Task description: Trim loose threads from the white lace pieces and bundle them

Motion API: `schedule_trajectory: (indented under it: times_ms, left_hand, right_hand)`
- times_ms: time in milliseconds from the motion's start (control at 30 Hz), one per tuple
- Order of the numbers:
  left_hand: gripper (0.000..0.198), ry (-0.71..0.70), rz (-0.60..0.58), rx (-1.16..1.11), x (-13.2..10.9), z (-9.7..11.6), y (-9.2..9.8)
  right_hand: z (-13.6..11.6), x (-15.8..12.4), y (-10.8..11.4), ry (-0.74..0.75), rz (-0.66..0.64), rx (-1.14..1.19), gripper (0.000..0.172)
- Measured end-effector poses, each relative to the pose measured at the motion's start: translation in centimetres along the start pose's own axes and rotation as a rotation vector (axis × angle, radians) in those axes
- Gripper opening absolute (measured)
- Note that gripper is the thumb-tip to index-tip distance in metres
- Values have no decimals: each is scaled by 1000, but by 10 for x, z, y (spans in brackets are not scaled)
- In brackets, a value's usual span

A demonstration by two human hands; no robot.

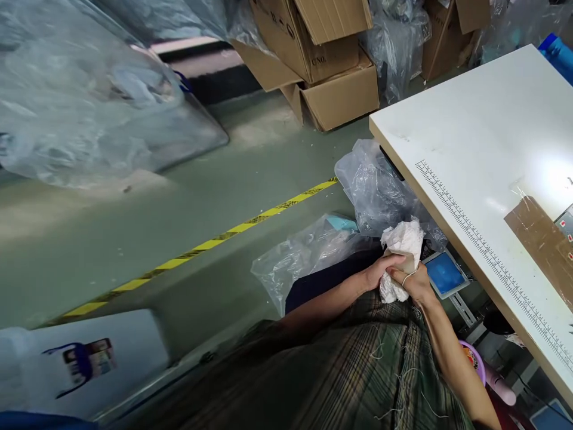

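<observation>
Close to my lap, beside the table edge, both hands grip a white crumpled bundle [403, 236] that looks like textured paper or cloth. My left hand [380, 270] presses against its left side with the fingers closed. From the right, my right hand [415, 283] closes round it, the thumb lying across its front. A thin pale loop [409, 275] shows at the right hand; whether it circles the fingers or the bundle I cannot tell. Part of the bundle sticks out above the hands and part hangs below.
A white table [470, 119] with a printed ruler stands on the right. Clear plastic bags [369, 185] lie below its edge. Open cardboard boxes [340, 89] are at the back. Yellow-black tape [215, 242] crosses the floor, and a large plastic-wrapped stack [89, 107] stands left.
</observation>
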State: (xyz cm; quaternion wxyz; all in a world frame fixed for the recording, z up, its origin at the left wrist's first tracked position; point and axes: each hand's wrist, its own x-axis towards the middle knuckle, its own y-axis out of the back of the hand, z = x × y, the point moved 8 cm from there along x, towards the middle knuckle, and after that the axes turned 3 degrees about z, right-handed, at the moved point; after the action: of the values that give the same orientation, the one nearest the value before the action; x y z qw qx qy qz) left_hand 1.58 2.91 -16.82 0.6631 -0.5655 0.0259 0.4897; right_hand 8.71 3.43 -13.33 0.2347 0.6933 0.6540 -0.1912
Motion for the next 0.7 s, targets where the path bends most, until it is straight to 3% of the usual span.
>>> schedule_trajectory:
  times_ms: [167, 333, 467, 600, 700]
  left_hand:
    - [47, -47, -31, 164, -9, 1, -9]
    - [38, 181, -180, 180, -21, -8, -4]
    - [27, 269, -112, 167, -15, -17, 7]
    - [24, 226, -19, 324, -4, -28, 4]
    - [15, 165, -19, 368, -1, -24, -2]
  right_hand:
    - [15, -8, 17, -9, 44, 42, 35]
    - [45, -29, 22, -42, 12, 290, 36]
    - [65, -40, 25, -59, -10, 395, 28]
    - [70, -45, 26, -46, -46, 381, 28]
    - [71, -48, 26, -23, -57, 387, 28]
